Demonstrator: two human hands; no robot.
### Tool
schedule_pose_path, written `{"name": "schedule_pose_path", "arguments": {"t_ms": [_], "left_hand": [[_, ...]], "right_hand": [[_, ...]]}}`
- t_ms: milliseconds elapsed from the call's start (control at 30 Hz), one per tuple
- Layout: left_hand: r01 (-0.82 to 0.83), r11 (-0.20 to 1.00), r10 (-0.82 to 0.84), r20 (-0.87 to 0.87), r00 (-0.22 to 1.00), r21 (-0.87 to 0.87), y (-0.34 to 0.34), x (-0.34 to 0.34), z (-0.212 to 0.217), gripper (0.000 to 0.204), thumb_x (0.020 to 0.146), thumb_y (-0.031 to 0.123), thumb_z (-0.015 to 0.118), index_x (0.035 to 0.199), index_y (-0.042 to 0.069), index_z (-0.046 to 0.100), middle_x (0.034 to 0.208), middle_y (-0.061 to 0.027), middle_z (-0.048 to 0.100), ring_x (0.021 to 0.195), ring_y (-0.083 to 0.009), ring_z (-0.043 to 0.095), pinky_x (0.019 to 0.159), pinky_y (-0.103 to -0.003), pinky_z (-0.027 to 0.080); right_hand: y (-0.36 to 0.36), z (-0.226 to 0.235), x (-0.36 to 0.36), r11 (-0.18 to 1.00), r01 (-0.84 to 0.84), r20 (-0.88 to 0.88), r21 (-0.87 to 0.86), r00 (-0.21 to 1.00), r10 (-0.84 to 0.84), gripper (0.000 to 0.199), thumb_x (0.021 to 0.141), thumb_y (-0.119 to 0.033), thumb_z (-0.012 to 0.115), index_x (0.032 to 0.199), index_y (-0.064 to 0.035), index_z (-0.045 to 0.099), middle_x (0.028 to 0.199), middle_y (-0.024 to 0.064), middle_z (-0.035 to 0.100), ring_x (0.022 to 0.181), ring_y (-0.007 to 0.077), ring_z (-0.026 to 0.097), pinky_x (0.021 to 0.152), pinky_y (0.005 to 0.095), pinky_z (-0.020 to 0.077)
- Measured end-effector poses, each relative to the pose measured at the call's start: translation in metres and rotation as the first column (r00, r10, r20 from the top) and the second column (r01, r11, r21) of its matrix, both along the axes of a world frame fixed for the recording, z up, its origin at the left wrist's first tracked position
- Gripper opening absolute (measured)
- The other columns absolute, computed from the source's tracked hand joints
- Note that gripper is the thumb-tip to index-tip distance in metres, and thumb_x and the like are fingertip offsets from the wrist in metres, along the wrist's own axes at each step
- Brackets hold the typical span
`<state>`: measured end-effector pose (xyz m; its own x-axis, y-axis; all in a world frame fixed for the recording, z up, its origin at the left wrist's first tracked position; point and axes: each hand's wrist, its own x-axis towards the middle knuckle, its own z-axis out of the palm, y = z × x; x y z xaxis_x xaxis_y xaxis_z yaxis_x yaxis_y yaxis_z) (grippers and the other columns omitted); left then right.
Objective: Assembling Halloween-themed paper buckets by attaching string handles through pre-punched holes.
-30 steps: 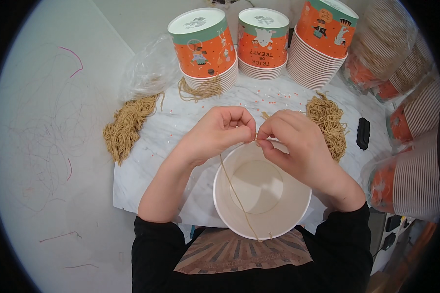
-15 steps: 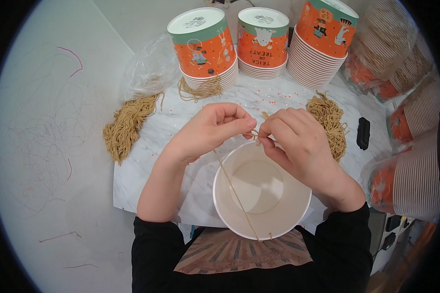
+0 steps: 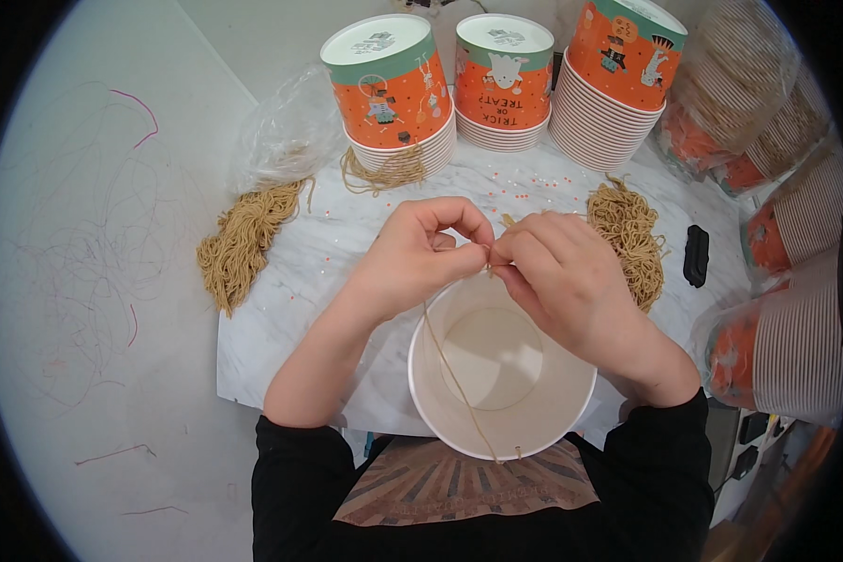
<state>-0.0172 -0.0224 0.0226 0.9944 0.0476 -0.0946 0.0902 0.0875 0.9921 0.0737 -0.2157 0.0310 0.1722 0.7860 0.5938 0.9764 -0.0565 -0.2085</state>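
A white paper bucket (image 3: pixel 571 393) stands mouth up against my body, its inside bare. A tan string (image 3: pixel 454 375) runs from the near rim, where a small loop passes through it, across the mouth to my hands. At the far rim my left hand (image 3: pixel 431 248) is closed, thumb and forefinger pinching the string. Right beside it, my right hand (image 3: pixel 562 267) also pinches the string, its fingertips touching those of the left. The string's end and any knot between the fingertips are mostly hidden.
Upside-down stacks of orange-and-green buckets (image 3: pixel 393 98) stand at the back. Bundles of tan string lie left (image 3: pixel 244 244) and right (image 3: pixel 628 234). A black object (image 3: pixel 696 256) lies on the marble-patterned table, with bagged bucket stacks (image 3: pixel 806 347) along the right. A wall (image 3: pixel 94 281) borders the left.
My left hand has shifted slightly right and turned, its fingertips closing in against the right hand's. My right hand has moved only a little; the bucket has stayed put.
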Motion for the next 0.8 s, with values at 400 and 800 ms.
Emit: {"name": "schedule_pose_path", "arguments": {"t_ms": [400,800], "left_hand": [[-0.214,0.974,0.195,0.209,0.958,0.074,-0.017,0.005,-0.011,0.011,0.086,-0.005,0.066,0.095,0.000,0.064,0.090,0.0008,0.066,0.062,0.0040,0.046,0.055,-0.015,0.035],[-0.141,0.990,0.144,0.241,0.960,-0.028,-0.009,0.008,-0.012,0.011,0.093,-0.001,0.070,0.102,0.000,0.063,0.098,-0.0030,0.067,0.077,-0.0023,0.056,0.068,-0.019,0.046]], "right_hand": [[0.001,-0.002,0.003,1.000,0.026,-0.205,0.001,0.978,-0.025,0.014,0.088,-0.004,0.065,0.098,-0.0014,0.056,0.092,0.0131,0.057,0.084,0.0331,0.059,0.072,0.0427,0.0485],[-0.001,0.005,0.014,0.999,-0.022,-0.574,0.038,0.818,0.040,0.010,0.095,0.001,0.059,0.102,0.0006,0.052,0.093,0.0155,0.055,0.085,0.0345,0.059,0.073,0.0401,0.0480]]}}
